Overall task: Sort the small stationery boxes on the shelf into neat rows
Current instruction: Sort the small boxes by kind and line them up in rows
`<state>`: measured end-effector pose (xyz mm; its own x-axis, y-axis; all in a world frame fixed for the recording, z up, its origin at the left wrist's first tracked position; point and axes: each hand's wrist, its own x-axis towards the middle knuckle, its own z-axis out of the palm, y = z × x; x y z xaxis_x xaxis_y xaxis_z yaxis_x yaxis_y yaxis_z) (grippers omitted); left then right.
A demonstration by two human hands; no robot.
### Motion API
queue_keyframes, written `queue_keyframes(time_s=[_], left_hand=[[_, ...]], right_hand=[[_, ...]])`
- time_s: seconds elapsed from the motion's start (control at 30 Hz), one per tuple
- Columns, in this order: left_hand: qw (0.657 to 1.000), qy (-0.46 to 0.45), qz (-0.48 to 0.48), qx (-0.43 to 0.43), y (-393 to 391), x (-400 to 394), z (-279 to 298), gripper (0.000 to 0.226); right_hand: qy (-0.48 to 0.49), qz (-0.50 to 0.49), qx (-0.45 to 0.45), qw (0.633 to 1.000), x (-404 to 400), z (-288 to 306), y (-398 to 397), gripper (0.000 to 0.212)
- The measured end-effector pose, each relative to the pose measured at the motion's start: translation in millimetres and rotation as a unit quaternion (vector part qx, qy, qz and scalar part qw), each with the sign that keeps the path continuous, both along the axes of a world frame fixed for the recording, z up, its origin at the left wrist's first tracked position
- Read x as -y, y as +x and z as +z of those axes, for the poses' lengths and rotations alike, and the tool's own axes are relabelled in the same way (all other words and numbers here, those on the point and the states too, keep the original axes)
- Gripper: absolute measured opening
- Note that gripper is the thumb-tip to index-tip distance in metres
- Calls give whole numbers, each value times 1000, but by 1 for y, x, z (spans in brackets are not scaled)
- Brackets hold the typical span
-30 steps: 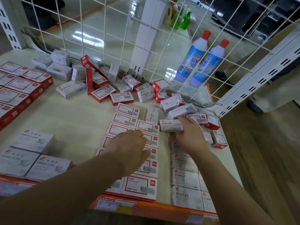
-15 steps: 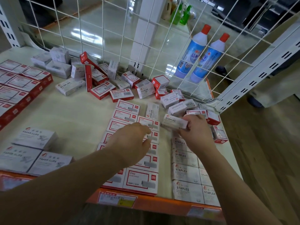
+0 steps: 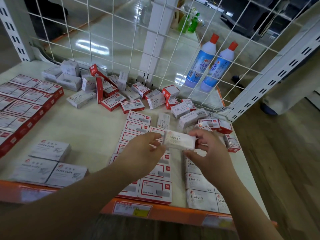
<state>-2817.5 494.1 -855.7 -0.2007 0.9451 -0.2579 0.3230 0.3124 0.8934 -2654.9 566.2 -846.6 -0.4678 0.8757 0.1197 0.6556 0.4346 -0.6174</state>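
Note:
A white staples box (image 3: 179,141) is held above the shelf (image 3: 83,125) between both hands. My right hand (image 3: 210,153) grips its right end, and my left hand (image 3: 142,153) pinches its left end. Under my left hand lie two rows of red-and-white staple boxes (image 3: 155,191). A column of white staples boxes (image 3: 199,198) lies under my right hand. A loose jumble of small boxes (image 3: 121,96) is scattered along the back of the shelf.
Larger red boxes (image 3: 26,104) are lined up at the left and white paper clip boxes (image 3: 50,163) at the front left. A white wire grid (image 3: 121,40) closes the back, with two blue bottles (image 3: 213,64) behind it. The orange shelf lip (image 3: 173,212) runs along the front.
My right hand lifted the white staples box off the shelf and drew it toward me. My left hand rose from the red-and-white rows and took the box's left end.

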Motion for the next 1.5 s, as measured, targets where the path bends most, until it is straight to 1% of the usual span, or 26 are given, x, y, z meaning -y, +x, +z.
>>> queue_keyframes(time_s=[0.17, 0.27, 0.4, 0.6, 0.77, 0.9, 1.03, 1.13, 1.27, 1.5], left_hand=[[1000, 13, 7, -28, -2, 7, 3, 27], [999, 6, 14, -33, -2, 8, 3, 16], [999, 4, 18, -36, 0, 8, 1, 16], [999, -4, 22, -42, 2, 5, -2, 16], [999, -7, 19, -49, 4, 4, -5, 14], [997, -6, 15, -75, 6, 4, -12, 27], [994, 19, -2, -111, 14, 4, -14, 27], [988, 42, -22, -150, 20, 3, -14, 31], [966, 67, -83, -238, 28, -3, -16, 32], [925, 108, -170, -323, 61, -10, -21, 34]], right_hand=[[-14, 30, -9, 999, 11, 7, -2, 44], [-28, 29, -14, 999, 13, 6, -4, 46], [-35, 25, -5, 999, 14, 3, -7, 46], [-18, 21, -3, 1000, 13, 0, -6, 46], [-13, 24, 3, 1000, 11, 1, -1, 41], [-26, 19, 17, 999, 6, -4, 6, 39], [-50, 3, 8, 999, 4, -9, 16, 36], [-62, -9, -5, 998, 2, -11, 25, 37], [-76, -34, -17, 996, -5, -16, 43, 41], [-85, -98, 19, 991, -13, -16, 77, 40]])
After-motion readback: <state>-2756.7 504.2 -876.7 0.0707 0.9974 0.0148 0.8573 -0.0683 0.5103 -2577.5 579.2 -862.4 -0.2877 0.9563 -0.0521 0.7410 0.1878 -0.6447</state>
